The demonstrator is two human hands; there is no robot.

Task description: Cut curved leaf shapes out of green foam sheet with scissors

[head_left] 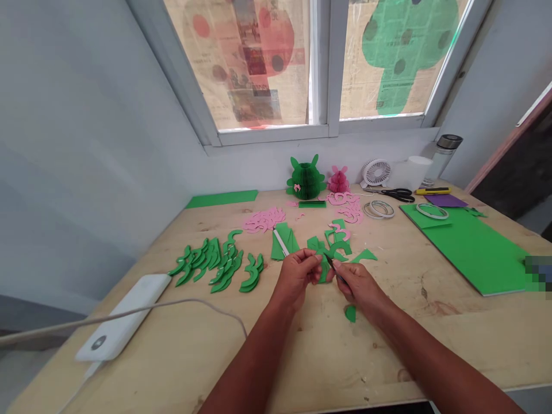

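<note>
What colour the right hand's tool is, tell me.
The tool looks black; the head view shows it.

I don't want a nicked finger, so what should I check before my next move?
1. Dark tool gripped in the right hand: ok.
2. Left hand well away from the tool's tip: not ok, its fingertips look close.
3. Left hand pinching the green paper firmly: cannot tell.
4. Black scissors away from both hands: ok, lying toward the back.
5. Yellow cutter blade retracted: cannot tell, too small.
6. Cable clear of the left forearm: cannot tell, it runs up to the forearm's edge in view.
</note>
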